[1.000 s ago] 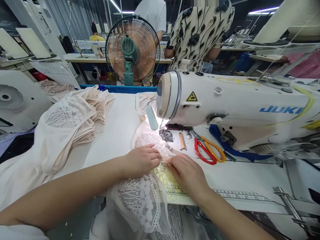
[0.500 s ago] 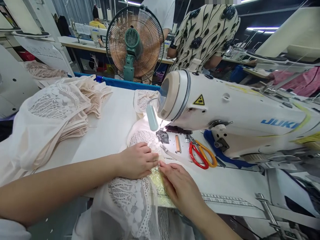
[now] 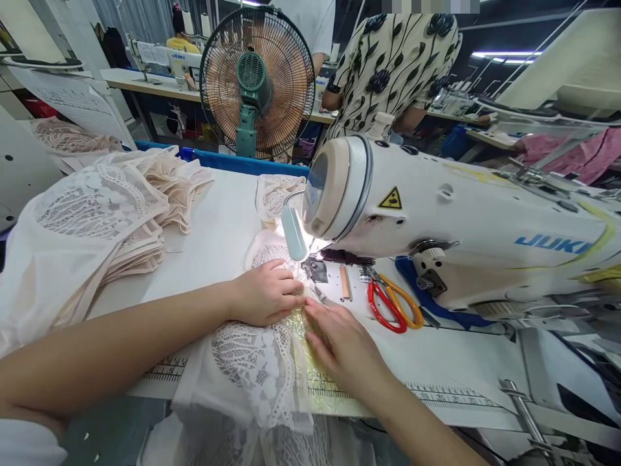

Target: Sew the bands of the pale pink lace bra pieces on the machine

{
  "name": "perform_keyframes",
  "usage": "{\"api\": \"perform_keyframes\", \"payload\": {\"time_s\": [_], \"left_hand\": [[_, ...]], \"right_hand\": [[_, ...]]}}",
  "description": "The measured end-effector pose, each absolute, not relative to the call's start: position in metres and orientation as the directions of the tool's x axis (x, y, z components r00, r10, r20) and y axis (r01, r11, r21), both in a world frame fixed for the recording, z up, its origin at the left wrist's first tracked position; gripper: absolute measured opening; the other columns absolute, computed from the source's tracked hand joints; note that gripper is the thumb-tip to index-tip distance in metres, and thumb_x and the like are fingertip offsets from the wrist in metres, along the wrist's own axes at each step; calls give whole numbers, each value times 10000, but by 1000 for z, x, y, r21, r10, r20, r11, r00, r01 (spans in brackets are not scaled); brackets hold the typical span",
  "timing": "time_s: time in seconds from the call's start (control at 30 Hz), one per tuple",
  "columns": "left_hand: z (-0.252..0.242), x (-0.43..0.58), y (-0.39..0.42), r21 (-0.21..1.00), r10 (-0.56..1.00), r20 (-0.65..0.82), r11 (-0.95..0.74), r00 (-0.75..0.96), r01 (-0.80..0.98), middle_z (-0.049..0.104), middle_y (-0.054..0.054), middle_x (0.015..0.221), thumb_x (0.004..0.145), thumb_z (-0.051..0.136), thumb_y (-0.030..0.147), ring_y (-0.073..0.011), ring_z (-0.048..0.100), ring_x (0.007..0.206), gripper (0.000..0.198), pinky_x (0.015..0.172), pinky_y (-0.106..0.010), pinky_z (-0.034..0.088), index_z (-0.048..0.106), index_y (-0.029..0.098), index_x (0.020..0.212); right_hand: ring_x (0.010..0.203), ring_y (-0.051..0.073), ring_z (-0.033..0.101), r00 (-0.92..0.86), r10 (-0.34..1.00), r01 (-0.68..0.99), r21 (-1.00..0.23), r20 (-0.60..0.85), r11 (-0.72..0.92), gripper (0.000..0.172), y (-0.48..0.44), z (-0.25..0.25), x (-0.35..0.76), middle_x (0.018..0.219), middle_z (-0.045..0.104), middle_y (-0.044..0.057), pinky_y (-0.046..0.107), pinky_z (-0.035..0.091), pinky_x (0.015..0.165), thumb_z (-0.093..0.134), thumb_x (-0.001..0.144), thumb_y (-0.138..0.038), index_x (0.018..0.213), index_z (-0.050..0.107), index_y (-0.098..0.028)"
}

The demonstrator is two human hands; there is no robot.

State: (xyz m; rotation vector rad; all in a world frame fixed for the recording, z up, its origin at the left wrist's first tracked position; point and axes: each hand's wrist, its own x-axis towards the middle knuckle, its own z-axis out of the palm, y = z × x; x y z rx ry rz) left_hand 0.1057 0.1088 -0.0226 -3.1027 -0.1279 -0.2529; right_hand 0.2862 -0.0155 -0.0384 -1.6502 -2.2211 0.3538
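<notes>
Pale lace fabric [image 3: 257,369] runs under both hands, its near part draped over the table's front edge and its far part near the presser foot [image 3: 309,266] of a white sewing machine [image 3: 466,213]. My left hand [image 3: 266,294] lies palm down on the lace, fingers close together and pressing it. Just right of it, my right hand [image 3: 344,343] pinches the fabric's edge between thumb and forefinger, over a shiny yellowish patch [image 3: 317,372] on the table. The two sets of fingertips nearly meet. Under the machine head the needle is hard to make out in the lamp's glare.
Scissors [image 3: 388,304] with red and orange handles lie right of the presser foot. A stack of lace pieces [image 3: 111,213] sits at the left. Behind the blue table edge [image 3: 233,163] stands a fan [image 3: 255,84]; a person in a patterned shirt [image 3: 392,71] stands beyond the machine.
Both hands have moved slightly away from me toward the presser foot, carrying the lace along. More of the near lace lies on the table. The view has shifted a little.
</notes>
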Motion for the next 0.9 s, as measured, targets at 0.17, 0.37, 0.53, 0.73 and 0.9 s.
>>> {"api": "perform_keyframes", "payload": {"time_s": [0.17,0.37,0.53,0.73,0.9], "left_hand": [[-23,106,122,-25,83,164,-996,983,88,586,-60,1189,879,386,265,-216,527,991,309,885,-401,336,559,236,1134],[-28,108,140,-128,-15,226,-992,974,15,596,-70,1195,845,407,139,-216,554,954,327,849,-407,362,586,220,1106],[-30,111,148,-171,-66,262,-985,963,-21,623,-58,1154,878,367,132,-209,573,897,321,856,-411,377,623,218,1051],[-24,115,157,-44,54,154,-997,987,61,628,-34,1141,925,362,207,-203,541,1003,304,927,-393,346,616,265,1083],[-19,118,163,120,225,100,-970,969,212,653,2,1038,919,406,257,-169,523,1032,252,950,-322,327,617,270,1056]], "right_hand": [[943,240,542,-243,966,889,-378,87,257,374,-6,-37,284,1291,535,97,423,487,817,443,833,-202,1190,517,-121],[958,241,552,-210,977,926,-312,39,212,413,-1,-35,278,1338,491,83,414,497,806,423,840,-206,1234,508,-114],[908,230,560,-230,970,930,-276,74,242,394,-1,-38,279,1344,484,83,406,507,776,388,864,-227,1212,529,-105],[897,234,571,-241,966,935,-244,95,257,382,1,-41,280,1336,491,92,405,512,760,392,863,-244,1181,554,-106],[915,233,573,-246,962,935,-234,117,268,377,0,-41,280,1331,496,95,399,509,776,390,868,-244,1176,558,-105]]}}
